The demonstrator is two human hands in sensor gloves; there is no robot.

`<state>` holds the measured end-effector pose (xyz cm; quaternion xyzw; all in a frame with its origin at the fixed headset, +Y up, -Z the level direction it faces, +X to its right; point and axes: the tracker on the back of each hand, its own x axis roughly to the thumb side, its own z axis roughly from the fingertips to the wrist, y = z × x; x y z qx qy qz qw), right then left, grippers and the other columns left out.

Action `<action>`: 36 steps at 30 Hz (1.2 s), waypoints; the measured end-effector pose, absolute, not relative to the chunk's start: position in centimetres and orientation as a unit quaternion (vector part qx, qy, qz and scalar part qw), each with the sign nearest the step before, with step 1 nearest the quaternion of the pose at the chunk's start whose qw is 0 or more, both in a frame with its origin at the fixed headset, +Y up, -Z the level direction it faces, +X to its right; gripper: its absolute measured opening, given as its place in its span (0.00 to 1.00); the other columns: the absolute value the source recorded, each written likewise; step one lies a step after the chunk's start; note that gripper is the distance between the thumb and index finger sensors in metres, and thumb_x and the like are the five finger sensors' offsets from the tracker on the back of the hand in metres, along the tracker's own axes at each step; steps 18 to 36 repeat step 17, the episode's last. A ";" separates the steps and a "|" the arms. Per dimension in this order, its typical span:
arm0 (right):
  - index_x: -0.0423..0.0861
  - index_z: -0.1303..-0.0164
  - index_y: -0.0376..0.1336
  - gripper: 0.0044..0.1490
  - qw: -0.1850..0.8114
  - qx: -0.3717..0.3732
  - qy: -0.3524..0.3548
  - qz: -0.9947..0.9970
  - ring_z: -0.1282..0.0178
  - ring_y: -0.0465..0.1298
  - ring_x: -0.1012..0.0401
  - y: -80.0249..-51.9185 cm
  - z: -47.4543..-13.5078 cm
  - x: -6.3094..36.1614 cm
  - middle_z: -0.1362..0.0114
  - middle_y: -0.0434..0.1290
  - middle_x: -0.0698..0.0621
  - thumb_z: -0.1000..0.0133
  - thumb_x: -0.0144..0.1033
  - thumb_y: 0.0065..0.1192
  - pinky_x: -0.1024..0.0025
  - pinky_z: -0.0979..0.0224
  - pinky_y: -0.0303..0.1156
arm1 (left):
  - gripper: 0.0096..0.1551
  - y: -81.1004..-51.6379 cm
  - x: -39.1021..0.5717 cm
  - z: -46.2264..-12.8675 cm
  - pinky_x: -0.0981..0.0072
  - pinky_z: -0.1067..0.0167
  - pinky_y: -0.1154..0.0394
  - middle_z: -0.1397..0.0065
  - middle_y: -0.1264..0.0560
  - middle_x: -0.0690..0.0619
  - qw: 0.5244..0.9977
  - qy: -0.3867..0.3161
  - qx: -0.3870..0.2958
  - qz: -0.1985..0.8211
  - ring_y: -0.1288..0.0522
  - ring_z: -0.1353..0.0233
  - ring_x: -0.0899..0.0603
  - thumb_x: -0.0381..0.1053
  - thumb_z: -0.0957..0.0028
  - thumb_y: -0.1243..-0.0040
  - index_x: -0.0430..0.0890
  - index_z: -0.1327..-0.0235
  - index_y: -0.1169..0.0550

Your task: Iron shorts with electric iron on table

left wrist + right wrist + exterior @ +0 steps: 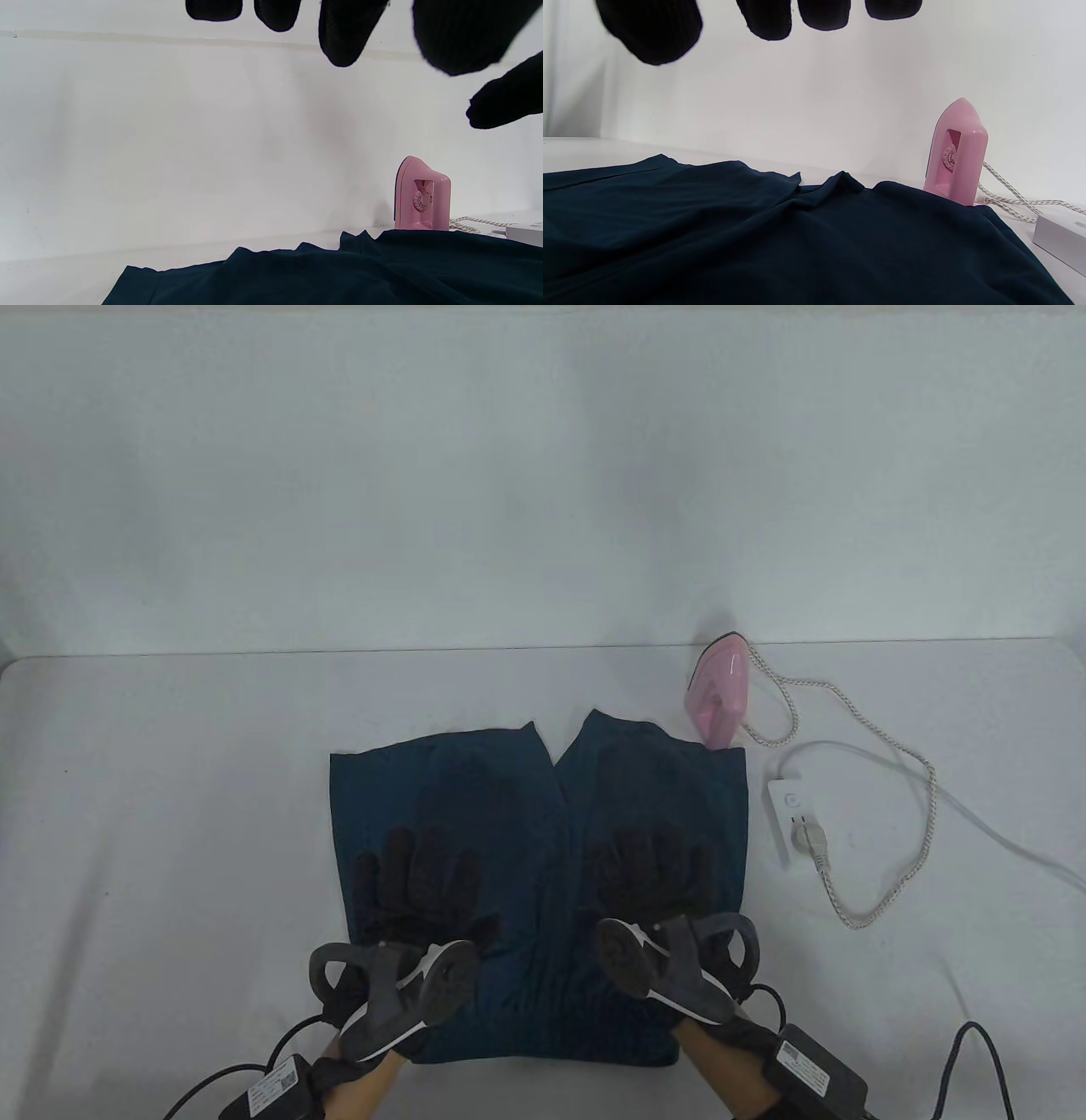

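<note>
Dark teal shorts (517, 806) lie spread on the white table, legs pointing away from me; they also show in the left wrist view (339, 271) and the right wrist view (755, 237). My left hand (416, 882) is over the left leg with its fingers spread and holds nothing. My right hand (649, 869) is over the right leg with its fingers spread and holds nothing. Whether the palms touch the cloth, I cannot tell. A pink iron (719, 689) stands upright on its heel just past the shorts' far right corner; it also shows in both wrist views (421, 195) (955, 153).
A white power strip (793, 823) lies right of the shorts, with the iron's braided cord (891, 814) plugged in and looping on the table. A white cable (993, 836) runs off to the right. A white wall (543, 475) backs the table.
</note>
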<state>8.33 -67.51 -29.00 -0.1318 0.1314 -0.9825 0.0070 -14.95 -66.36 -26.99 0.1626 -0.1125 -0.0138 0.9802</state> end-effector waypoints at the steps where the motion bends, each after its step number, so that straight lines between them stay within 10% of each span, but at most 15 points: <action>1: 0.56 0.17 0.52 0.49 0.008 -0.132 0.131 -0.982 0.13 0.54 0.35 -67.5 -29.0 8.3 0.12 0.53 0.48 0.46 0.68 0.59 0.27 0.22 0.50 | 0.43 -66.3 -14.9 -27.0 0.29 0.25 0.54 0.13 0.53 0.49 0.980 -0.112 0.162 -0.014 0.53 0.16 0.30 0.71 0.50 0.42 0.60 0.21 0.38; 36: 0.56 0.17 0.52 0.49 0.012 -0.142 0.131 -0.981 0.13 0.54 0.35 -67.7 -28.7 8.0 0.12 0.54 0.48 0.46 0.68 0.59 0.28 0.22 0.50 | 0.43 -66.2 -15.0 -26.9 0.29 0.25 0.52 0.13 0.52 0.49 0.981 -0.113 0.159 -0.011 0.51 0.16 0.30 0.71 0.50 0.42 0.59 0.21 0.36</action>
